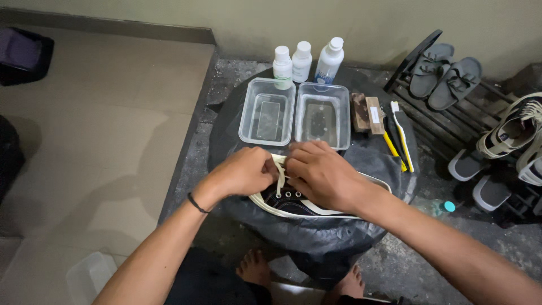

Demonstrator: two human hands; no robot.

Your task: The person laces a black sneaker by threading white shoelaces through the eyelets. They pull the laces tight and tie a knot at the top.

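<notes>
Home entryway or porch corner: tiled floor [101, 113], plain wall [226, 17], shoe rack [446, 127] with sandals [446, 70] and sneakers [511, 133], bare feet [255, 270].

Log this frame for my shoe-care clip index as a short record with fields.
Left hand: pinching the cream shoelace
Right hand: on the lace, resting over the dark canvas sneaker with white sole
Surface: round stand covered in black plastic
Behind the hands: two clear plastic tubs, three white bottles, wooden brushes, yellow-handled brushes
Right side: dark slatted shoe rack with grey sandals
</notes>
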